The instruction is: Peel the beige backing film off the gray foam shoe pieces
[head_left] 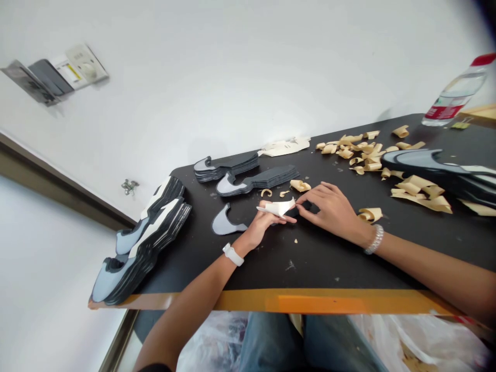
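"Grips?"
"Left hand pinching curled white paper strip; right hand fingertips bunched at strip's end, pinch can't tell."
"Flat grey-and-black curved cutout?"
"On black tabletop, partly beneath left hand."

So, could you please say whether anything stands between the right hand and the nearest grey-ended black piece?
Nothing visible: the right hand is at the dark end of that piece; the curled white strip is by the left hand.
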The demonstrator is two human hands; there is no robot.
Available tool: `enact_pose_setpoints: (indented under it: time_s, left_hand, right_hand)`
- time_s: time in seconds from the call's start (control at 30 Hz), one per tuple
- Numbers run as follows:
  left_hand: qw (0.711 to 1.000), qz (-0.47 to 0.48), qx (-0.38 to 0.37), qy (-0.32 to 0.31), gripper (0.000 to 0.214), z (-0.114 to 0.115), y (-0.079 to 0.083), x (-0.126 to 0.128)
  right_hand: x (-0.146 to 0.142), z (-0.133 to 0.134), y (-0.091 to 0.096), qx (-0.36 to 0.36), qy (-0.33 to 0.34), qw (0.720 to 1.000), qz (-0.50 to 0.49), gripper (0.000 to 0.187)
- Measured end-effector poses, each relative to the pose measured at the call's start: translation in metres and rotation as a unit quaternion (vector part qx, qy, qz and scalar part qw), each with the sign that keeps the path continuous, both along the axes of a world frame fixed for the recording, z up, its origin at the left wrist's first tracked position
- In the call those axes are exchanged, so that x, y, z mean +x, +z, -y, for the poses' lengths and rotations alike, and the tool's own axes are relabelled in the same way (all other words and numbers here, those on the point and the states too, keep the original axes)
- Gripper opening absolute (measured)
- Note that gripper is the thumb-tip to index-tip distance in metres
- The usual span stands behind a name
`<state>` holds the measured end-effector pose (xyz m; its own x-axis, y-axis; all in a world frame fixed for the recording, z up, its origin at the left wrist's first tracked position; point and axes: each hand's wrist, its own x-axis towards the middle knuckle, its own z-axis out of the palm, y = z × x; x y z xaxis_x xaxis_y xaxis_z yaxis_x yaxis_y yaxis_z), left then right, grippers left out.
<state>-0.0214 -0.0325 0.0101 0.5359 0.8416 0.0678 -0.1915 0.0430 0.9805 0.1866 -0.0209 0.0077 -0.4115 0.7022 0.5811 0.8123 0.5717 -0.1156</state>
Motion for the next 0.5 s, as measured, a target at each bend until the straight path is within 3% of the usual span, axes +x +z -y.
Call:
enact_pose_setpoints:
  time_s: [0.33,0.5]
  left_hand:
    - [1.000,0.013,0.012,0.009,0.028,-0.0014,-0.0074,-0.0001]
    - [0.999,0.036,-0.006,0.029,0.019,0.0014,-0.0049,0.0010]
  right_hand:
    - [-0.0003,-0.0006,0.0008,-0.013,0.006,1.000,-0.009,0.009]
    - [0.0032,-0.0068,-0.0007,-0.039,-0.029,0.997,-0.066,0.010]
